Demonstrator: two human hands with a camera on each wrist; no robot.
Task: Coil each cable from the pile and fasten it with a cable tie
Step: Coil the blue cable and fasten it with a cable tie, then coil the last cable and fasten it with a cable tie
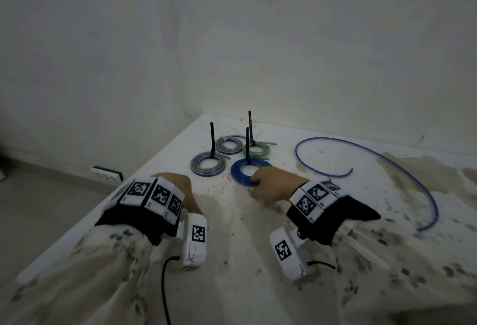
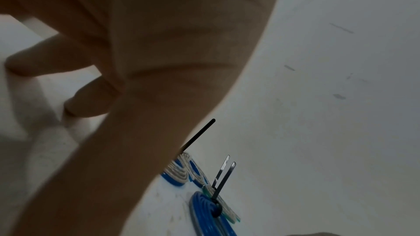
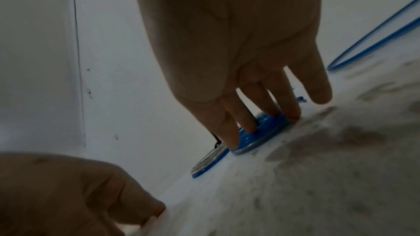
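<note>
A person's right hand (image 1: 271, 185) reaches forward across the stained white table (image 1: 232, 221), its straight fingers (image 3: 247, 114) pressing down on the near rim of a blue coil (image 1: 241, 173) that lies flat near the table's middle. A black cable tie (image 1: 248, 145) stands upright from the coil's far rim. The left hand (image 1: 180, 188) rests near the table's left edge, fingers loosely curled under and holding nothing, well apart from the coil.

Three more tied coils lie just beyond toward the far corner: a grey coil (image 1: 207, 164) just left of the blue one, a second grey coil (image 1: 228, 144) behind it, and a green coil (image 1: 256, 147) to the right, close together. A loose blue cable (image 1: 387, 159) sweeps in a wide arc over the table's right side, from near the far edge round toward the right edge, apart from both hands. Bare table lies between the wrists. Walls (image 1: 232, 40) close the far corner.
</note>
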